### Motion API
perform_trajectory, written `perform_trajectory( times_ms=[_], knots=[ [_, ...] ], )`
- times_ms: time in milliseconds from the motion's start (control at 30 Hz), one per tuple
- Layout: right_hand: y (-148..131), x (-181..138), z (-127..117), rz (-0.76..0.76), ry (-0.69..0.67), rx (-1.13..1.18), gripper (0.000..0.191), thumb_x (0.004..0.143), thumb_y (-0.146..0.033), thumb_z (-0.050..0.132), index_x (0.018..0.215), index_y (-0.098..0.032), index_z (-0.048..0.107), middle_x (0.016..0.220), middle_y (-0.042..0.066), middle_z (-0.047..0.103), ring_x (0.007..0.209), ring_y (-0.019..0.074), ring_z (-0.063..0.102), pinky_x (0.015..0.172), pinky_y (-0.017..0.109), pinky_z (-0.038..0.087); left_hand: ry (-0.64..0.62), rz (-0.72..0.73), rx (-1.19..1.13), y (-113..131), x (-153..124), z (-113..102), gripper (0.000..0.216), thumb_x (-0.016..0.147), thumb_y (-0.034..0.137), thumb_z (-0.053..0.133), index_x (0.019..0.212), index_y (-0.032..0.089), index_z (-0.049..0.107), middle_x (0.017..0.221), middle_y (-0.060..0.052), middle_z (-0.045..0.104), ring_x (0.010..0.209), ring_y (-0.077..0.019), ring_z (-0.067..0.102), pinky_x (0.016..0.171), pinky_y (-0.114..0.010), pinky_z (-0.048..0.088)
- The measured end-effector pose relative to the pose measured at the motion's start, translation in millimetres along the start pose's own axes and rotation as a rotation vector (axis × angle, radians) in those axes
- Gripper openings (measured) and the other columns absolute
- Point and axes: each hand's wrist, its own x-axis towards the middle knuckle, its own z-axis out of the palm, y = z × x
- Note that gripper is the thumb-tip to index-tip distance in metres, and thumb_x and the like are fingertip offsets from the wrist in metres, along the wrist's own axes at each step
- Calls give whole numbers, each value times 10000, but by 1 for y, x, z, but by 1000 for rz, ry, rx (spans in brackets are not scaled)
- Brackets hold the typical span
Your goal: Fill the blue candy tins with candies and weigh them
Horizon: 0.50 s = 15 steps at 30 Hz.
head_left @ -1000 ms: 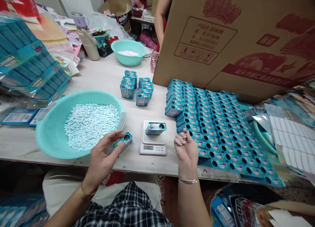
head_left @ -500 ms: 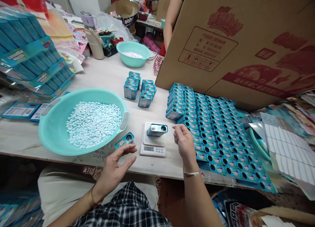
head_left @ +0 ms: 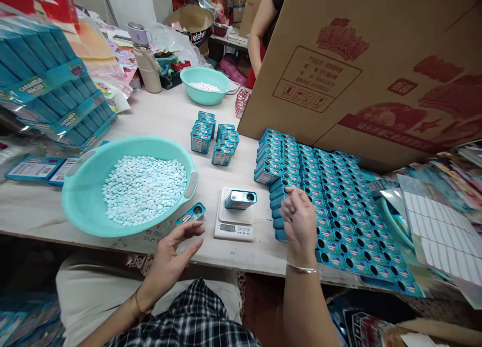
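My left hand (head_left: 176, 254) hovers open at the table's front edge, fingers spread, just below a small blue tin (head_left: 191, 215) lying flat on the table. A second blue tin (head_left: 240, 199) lies on a small white scale (head_left: 234, 214). My right hand (head_left: 299, 221) is over the near left corner of a large block of blue tins (head_left: 335, 201), fingers curled in a pinch; what they hold I cannot make out. A teal basin (head_left: 81, 196) of pale blue-white tablets (head_left: 145, 189) sits left of the scale.
A big cardboard box (head_left: 361, 66) stands behind the tin block. Two short stacks of tins (head_left: 213, 136) and a second teal basin (head_left: 205, 86) sit farther back. Wrapped blue cartons (head_left: 48, 96) are at left, label sheets (head_left: 444, 226) at right. Another person (head_left: 263, 25) stands behind.
My left hand let go of the small tin, which now lies by the basin, and drew back open. My right hand moved from beside the scale to the tin block.
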Motion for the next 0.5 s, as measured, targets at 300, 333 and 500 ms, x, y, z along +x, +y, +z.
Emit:
perform_trajectory(
  times_ms=[300, 333, 500],
  knots=[
    [16, -32, -34, 319, 293, 709, 217, 789, 6, 511, 893, -169, 586, 769, -14, 577, 524, 33, 453, 463, 133, 435, 61, 152, 56, 30, 31, -4, 366, 844, 372, 675, 1167, 211, 614, 1123, -75, 693, 1068, -229, 652, 1000, -402, 501],
    [17, -32, -34, 330, 309, 706, 248, 787, 25, 498, 906, -170, 593, 830, 6, 616, 549, 35, 481, 476, 133, 459, 62, 173, 77, 35, 35, -3, 369, 840, 375, 680, 1164, 210, 617, 1116, -75, 696, 1059, -230, 657, 993, -400, 508],
    [23, -29, -28, 382, 415, 697, 236, 875, -15, 448, 949, -166, 612, 1036, 75, 677, 664, 49, 581, 557, 152, 548, 4, 288, 202, 50, 55, 6, 381, 847, 372, 669, 1194, 227, 608, 1157, -72, 686, 1060, -226, 659, 967, -387, 528]
  ],
)
